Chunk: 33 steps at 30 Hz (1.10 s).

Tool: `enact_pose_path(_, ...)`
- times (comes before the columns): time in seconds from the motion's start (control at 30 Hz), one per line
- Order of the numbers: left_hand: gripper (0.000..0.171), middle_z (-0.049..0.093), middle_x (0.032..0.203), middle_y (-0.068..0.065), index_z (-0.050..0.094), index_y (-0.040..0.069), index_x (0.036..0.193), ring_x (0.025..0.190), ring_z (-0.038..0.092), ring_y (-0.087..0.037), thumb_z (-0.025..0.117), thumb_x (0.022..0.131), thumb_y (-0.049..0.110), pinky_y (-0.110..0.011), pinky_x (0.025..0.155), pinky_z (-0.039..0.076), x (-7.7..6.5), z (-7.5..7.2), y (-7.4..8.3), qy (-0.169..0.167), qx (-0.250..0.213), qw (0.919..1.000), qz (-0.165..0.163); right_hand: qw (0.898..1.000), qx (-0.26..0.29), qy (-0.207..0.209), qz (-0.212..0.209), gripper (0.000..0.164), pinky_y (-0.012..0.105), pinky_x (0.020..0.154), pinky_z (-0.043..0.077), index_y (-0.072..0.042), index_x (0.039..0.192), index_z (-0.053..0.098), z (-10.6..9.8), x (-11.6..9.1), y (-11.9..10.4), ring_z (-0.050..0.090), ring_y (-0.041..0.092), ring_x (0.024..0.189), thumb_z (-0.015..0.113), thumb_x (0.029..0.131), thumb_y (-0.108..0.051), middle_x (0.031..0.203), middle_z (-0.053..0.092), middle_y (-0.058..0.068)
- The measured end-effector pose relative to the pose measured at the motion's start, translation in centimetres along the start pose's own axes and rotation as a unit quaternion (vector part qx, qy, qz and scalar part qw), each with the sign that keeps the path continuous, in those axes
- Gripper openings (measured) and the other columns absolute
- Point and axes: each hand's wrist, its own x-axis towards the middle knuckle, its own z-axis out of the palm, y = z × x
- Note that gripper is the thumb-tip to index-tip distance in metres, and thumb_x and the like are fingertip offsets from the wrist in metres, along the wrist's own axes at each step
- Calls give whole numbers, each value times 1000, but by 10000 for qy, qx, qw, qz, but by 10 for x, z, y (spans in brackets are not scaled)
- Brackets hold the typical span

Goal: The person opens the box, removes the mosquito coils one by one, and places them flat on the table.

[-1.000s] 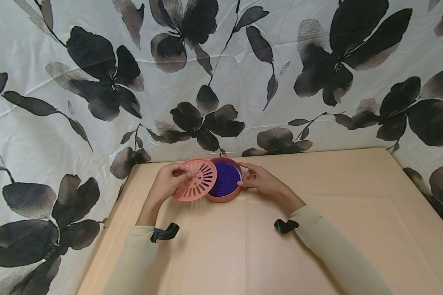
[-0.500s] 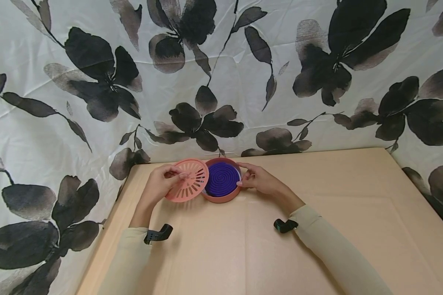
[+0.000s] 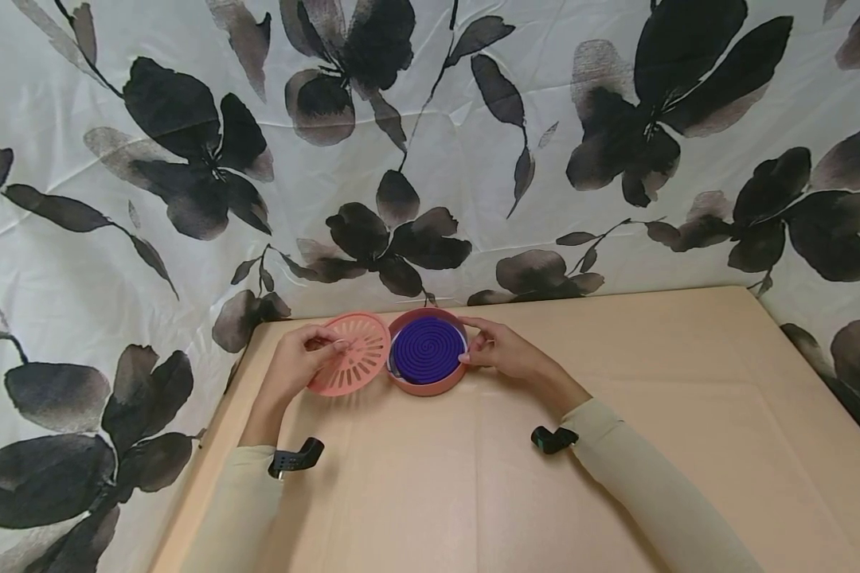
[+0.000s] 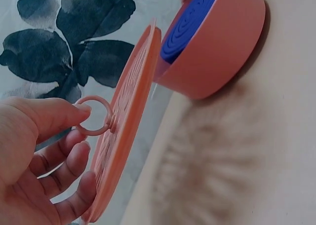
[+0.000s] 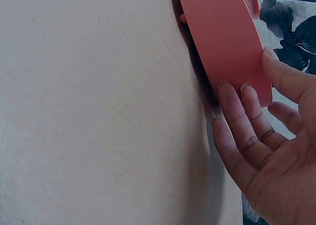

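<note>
A round terracotta-coloured mosquito coil holder (image 3: 428,390) rests on the table near the far edge, uncovered, with a purple-blue mosquito coil (image 3: 428,350) inside. My left hand (image 3: 297,366) holds the pink slotted lid (image 3: 361,358) tilted beside the holder's left side. In the left wrist view, thumb and forefinger pinch the small ring (image 4: 93,133) on the lid's top; the other fingers are loosely bent near the lid. My right hand (image 3: 505,350) holds the holder's right side, its thumb at the rim and fingertips against the outer wall, as the right wrist view shows.
The light wood-toned tabletop (image 3: 545,477) extends toward me and to the right. Behind it hangs a white cloth (image 3: 502,167) with dark flower prints. Black bands with camera mounts (image 3: 297,458) sit at both wrists.
My left hand has carried the lid leftward off the holder, uncovering more of the coil. The right hand stays at the holder's right side.
</note>
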Motion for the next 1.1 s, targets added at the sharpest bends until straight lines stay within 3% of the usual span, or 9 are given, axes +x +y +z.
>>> enact_pose_path(0.27, 20, 68, 100, -12, 74, 5, 106, 87, 57, -23, 76, 92, 20, -19, 67, 47, 0, -2, -13, 193, 88, 9998, 10, 9997, 197, -131, 71, 74, 23, 59, 40, 1, 154, 38, -1, -14, -31, 51, 21, 77, 74, 90, -2, 94, 56, 16)
enact_pose_path(0.67, 22, 65, 103, -12, 73, 4, 107, 88, 55, -22, 75, 93, 21, -19, 66, 46, -4, -6, -35, 260, 92, 9993, -239, 9997, 181, -172, 59, 73, 23, 58, 39, 0, 154, 37, -2, -14, -30, 51, 21, 76, 74, 90, -3, 94, 55, 15)
enact_pose_path(0.93, 22, 68, 102, -14, 73, 4, 107, 89, 58, -22, 74, 93, 21, -15, 69, 48, -4, -7, -48, 324, 6, 9992, -240, 9997, 90, -171, 140, 74, 23, 60, 41, -1, 155, 37, -1, -14, -32, 51, 22, 80, 74, 90, -4, 96, 56, 17)
enact_pose_path(1.1, 21, 67, 101, -15, 72, 3, 107, 88, 57, -22, 74, 94, 19, -17, 67, 47, -5, -6, -52, 292, -15, 9992, -272, 9998, 59, -162, 141, 75, 23, 60, 41, -2, 155, 37, -1, -4, -14, 51, 25, 81, 74, 90, -3, 97, 56, 18)
